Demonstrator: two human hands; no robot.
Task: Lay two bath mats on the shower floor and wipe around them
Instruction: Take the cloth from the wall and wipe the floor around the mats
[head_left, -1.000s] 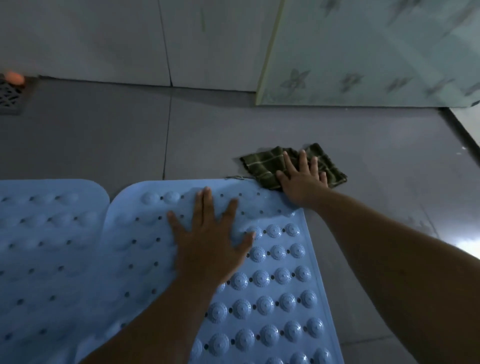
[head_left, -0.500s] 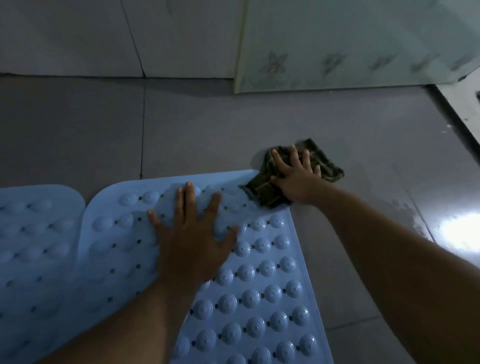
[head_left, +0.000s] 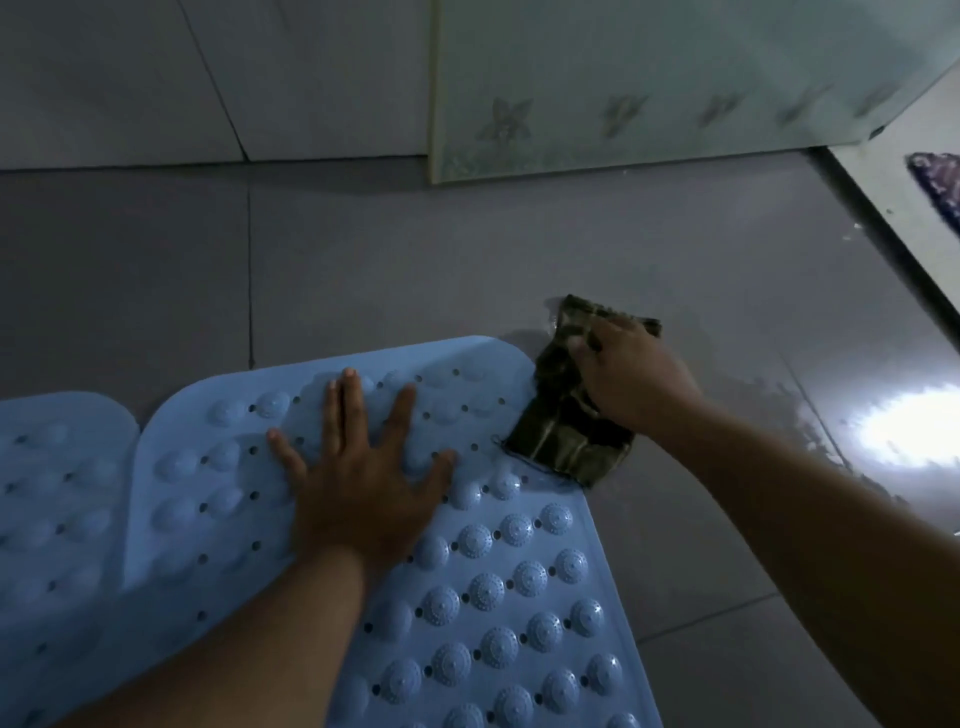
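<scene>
Two light blue studded bath mats lie side by side on the grey tiled floor. The right mat fills the lower middle, and only part of the left mat shows at the left edge. My left hand presses flat on the right mat with its fingers spread. A dark green checked cloth lies on the floor at that mat's far right corner, its near edge overlapping the mat. My right hand lies on top of the cloth, fingers bent down onto it.
A frosted glass panel with flower marks stands at the back right, with a tiled wall to its left. A raised threshold runs along the right, and a purple mat lies beyond it. Wet floor glistens right of the cloth.
My right hand has dragged the cloth back toward me along the mat's right corner, and the cloth has bunched and turned lengthwise. My left hand stays flat on the mat.
</scene>
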